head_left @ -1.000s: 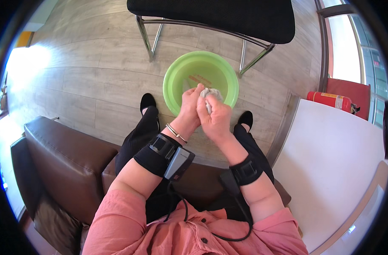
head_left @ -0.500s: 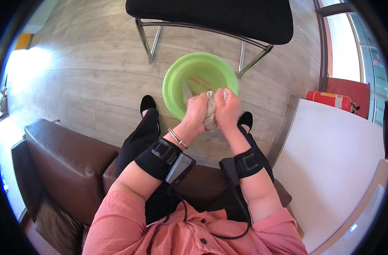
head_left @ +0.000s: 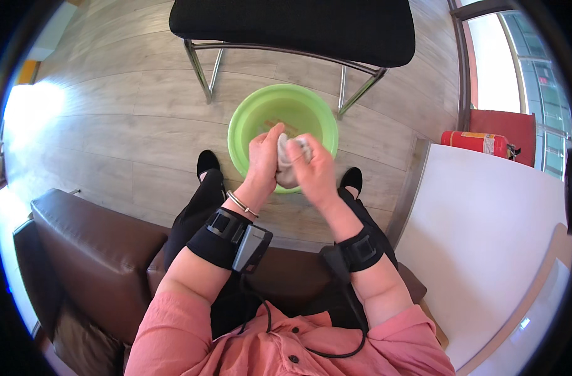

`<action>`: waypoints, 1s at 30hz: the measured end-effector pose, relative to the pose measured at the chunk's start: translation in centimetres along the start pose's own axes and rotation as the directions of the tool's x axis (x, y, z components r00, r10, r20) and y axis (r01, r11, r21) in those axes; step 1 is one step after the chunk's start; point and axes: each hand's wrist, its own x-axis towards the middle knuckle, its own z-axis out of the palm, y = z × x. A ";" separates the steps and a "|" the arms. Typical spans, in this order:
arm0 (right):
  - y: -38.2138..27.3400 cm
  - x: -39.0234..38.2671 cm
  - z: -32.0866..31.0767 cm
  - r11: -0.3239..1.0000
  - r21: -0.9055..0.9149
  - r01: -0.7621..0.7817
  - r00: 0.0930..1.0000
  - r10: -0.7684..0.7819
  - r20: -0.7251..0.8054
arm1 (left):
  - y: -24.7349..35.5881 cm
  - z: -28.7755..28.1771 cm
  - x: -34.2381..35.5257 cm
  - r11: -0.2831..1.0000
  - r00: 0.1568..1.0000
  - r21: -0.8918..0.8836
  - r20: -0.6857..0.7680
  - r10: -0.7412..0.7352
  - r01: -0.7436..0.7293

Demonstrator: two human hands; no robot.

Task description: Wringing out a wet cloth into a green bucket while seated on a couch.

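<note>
My left hand (head_left: 262, 160) and my right hand (head_left: 313, 168) are both closed on a bunched pale grey cloth (head_left: 287, 174), held over the near part of a green plastic basin (head_left: 248, 103) on the floor. The basin holds water, with blurred red marks showing on its bottom. The cloth sits between the palms, partly hidden by my fingers, with my right thumb over its top. A metal bangle is on my left wrist, and both forearms carry black straps with devices and cables.
A black chair with chrome legs (head_left: 292, 28) stands beyond the basin. My feet flank the basin. At left is a brown leather sofa (head_left: 98, 238). At right are a white tabletop (head_left: 480, 232) and a red fire extinguisher (head_left: 474, 141) beside a window.
Half a second ago my hands were lower on either side of the hanging cloth; now the cloth is bunched between them and my left hand is higher. The view has shifted slightly.
</note>
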 end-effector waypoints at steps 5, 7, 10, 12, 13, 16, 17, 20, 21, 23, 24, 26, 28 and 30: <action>-0.1 -1.0 1.0 0.928 -0.286 0.238 0.968 -0.250 -0.005 | -2.6 -1.5 0.3 0.830 0.887 0.334 0.282 0.365 -0.447; 1.5 -0.5 0.2 0.858 -0.459 0.231 0.945 -0.309 -0.103 | -2.8 0.8 -0.6 0.975 0.975 0.122 0.146 0.169 -0.187; 3.3 0.6 -0.9 0.894 -0.447 0.040 0.963 -0.153 -0.221 | -2.7 1.3 -1.2 0.996 0.992 -0.038 0.095 -0.078 0.082; 4.5 1.3 -1.6 0.877 -0.475 0.070 0.949 -0.205 -0.240 | -3.0 1.1 -0.8 0.972 0.992 0.221 0.079 -0.095 0.075; 4.8 1.4 -1.8 0.894 -0.448 -0.001 0.957 -0.130 -0.261 | -2.8 1.2 -0.7 0.972 0.993 0.223 0.079 -0.093 0.073; 4.5 1.8 -2.9 0.899 -0.427 -0.097 0.953 -0.040 -0.299 | -1.6 1.4 -0.8 0.944 0.997 0.329 0.075 -0.010 -0.015; 4.3 1.9 -3.1 0.890 -0.438 -0.124 0.947 -0.026 -0.321 | -1.1 1.5 -0.9 0.979 0.997 0.203 0.073 0.008 -0.023; 2.2 2.0 -2.7 0.982 -0.179 0.064 0.944 -0.118 -0.308 | -0.6 1.1 -0.4 0.999 0.992 -0.036 0.127 -0.012 0.017; 1.7 1.9 -2.1 0.982 -0.174 0.068 0.946 -0.119 -0.303 | -0.5 0.8 -0.2 0.988 0.981 -0.139 0.191 -0.044 0.072; 0.6 0.9 -0.7 0.938 -0.145 0.313 0.938 -0.330 -0.109 | -0.8 -0.4 0.9 0.983 0.971 -0.143 0.227 -0.081 0.116; -1.2 0.0 -0.4 0.966 -0.137 0.218 0.976 -0.216 0.032 | -0.9 -1.0 1.3 0.975 0.955 -0.146 0.270 -0.125 0.169; -0.6 -1.1 -0.2 0.913 -0.270 0.306 0.952 -0.294 0.082 | -1.0 0.9 -0.2 0.981 0.981 -0.168 0.182 -0.071 0.103; -0.4 -1.1 0.9 0.865 -0.372 0.337 0.933 -0.358 0.012 | -1.2 0.3 -0.3 0.993 0.967 -0.100 0.252 -0.036 0.063; 0.2 -1.0 1.1 0.806 -0.479 0.348 0.904 -0.424 -0.056 | -1.5 1.0 -1.1 0.988 0.978 -0.135 0.205 -0.048 0.077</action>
